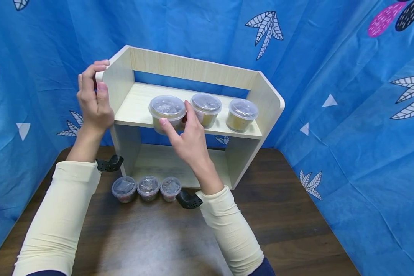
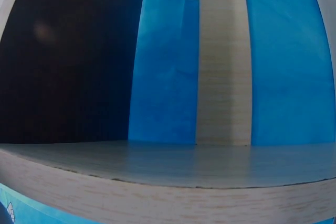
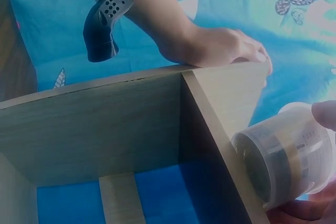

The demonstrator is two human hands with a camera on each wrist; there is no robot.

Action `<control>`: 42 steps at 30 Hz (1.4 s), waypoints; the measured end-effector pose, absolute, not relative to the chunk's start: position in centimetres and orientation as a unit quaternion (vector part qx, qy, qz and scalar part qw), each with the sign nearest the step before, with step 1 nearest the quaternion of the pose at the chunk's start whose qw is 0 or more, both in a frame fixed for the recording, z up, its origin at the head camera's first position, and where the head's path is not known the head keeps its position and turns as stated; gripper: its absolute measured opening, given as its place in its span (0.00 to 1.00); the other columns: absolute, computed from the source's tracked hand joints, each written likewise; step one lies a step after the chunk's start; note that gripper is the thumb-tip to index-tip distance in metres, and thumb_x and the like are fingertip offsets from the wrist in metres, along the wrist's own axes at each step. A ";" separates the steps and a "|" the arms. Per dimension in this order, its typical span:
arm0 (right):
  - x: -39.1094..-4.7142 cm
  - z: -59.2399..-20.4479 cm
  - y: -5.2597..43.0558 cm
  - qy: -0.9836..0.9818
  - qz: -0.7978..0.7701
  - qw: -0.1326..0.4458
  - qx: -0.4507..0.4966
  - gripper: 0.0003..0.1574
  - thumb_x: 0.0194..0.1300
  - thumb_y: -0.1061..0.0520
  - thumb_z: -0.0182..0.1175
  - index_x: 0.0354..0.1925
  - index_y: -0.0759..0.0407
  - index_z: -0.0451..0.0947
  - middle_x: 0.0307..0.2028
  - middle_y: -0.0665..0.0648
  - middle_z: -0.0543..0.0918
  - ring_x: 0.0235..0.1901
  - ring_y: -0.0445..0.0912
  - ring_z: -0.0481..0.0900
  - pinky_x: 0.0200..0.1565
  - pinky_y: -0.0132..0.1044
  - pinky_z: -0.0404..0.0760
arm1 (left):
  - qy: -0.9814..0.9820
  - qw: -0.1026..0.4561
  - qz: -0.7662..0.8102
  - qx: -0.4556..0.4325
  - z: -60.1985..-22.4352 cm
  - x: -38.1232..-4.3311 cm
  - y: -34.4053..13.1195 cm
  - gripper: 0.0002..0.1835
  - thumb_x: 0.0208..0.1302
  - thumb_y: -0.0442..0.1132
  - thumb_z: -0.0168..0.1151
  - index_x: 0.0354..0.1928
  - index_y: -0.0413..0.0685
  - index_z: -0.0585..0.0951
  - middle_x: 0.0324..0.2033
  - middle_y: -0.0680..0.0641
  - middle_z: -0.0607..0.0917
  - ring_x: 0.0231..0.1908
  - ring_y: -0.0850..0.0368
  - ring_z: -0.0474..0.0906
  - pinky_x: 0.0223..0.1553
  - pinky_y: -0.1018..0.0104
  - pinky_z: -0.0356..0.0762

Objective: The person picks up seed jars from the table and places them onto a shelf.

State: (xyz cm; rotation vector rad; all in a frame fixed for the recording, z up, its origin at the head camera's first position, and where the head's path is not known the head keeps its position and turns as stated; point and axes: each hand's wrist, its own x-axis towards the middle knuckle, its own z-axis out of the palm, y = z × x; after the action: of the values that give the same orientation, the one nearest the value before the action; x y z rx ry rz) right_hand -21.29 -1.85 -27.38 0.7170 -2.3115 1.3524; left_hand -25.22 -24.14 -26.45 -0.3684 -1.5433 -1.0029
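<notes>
My left hand [image 1: 93,96] grips the upper front edge of the left side panel of a pale wooden shelf unit [image 1: 193,59], its fingers over the outside. In the right wrist view the same hand wraps over that panel's edge. Between thumb and fingers, my right hand [image 1: 191,143] holds a clear round plastic tub [image 1: 167,111] with a translucent lid, at the front edge of the upper shelf. The tub's base is right at the board's edge in the right wrist view. Two similar lidded tubs with yellowish bands, one in the middle [image 1: 206,109] and one at right [image 1: 242,114], stand on the upper shelf.
Three smaller lidded cups [image 1: 148,188] stand in a row on the dark wooden table [image 1: 279,230], before the shelf unit's lower left. Its lower shelf [image 1: 165,157] lies below the right hand. A blue patterned curtain [image 1: 331,76] hangs behind and at both sides.
</notes>
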 end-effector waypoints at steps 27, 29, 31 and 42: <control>-22.7 -26.6 -3.5 -0.846 0.451 0.158 0.238 0.51 0.72 0.43 0.54 0.77 0.67 0.42 0.71 0.65 0.63 0.69 0.50 0.64 0.69 0.38 0.60 | -0.659 0.593 -0.432 -0.166 -26.6 -25.6 -24.4 0.24 0.62 0.42 0.42 0.51 0.26 0.71 0.56 0.39 0.80 0.57 0.54 0.72 0.59 0.61 0.69; -22.7 -26.5 -3.6 -0.847 0.448 0.156 0.240 0.51 0.72 0.43 0.54 0.77 0.67 0.42 0.71 0.65 0.63 0.69 0.50 0.64 0.69 0.38 0.59 | -0.658 0.594 -0.432 -0.167 -26.5 -25.5 -24.3 0.25 0.62 0.42 0.42 0.51 0.26 0.71 0.56 0.38 0.80 0.57 0.54 0.72 0.59 0.61 0.68; -22.9 -26.4 -3.7 -0.849 0.444 0.154 0.242 0.51 0.72 0.43 0.54 0.77 0.67 0.42 0.71 0.65 0.63 0.69 0.50 0.64 0.69 0.38 0.59 | -0.657 0.594 -0.433 -0.168 -26.5 -25.4 -24.3 0.25 0.62 0.42 0.42 0.51 0.26 0.71 0.56 0.38 0.80 0.57 0.53 0.72 0.59 0.61 0.67; -23.5 -26.3 -4.2 -0.857 0.432 0.145 0.240 0.52 0.72 0.42 0.53 0.77 0.66 0.41 0.71 0.65 0.64 0.69 0.50 0.64 0.69 0.37 0.58 | -0.661 0.592 -0.430 -0.168 -26.4 -25.4 -24.4 0.26 0.63 0.44 0.42 0.52 0.26 0.71 0.56 0.38 0.80 0.58 0.52 0.73 0.58 0.62 0.67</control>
State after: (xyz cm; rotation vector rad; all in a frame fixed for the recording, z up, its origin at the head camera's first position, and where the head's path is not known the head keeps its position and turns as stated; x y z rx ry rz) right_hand -23.45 -4.24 -26.33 0.6906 -2.4687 1.2457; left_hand -25.36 -24.35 -26.44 -0.3905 -1.5366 -0.9989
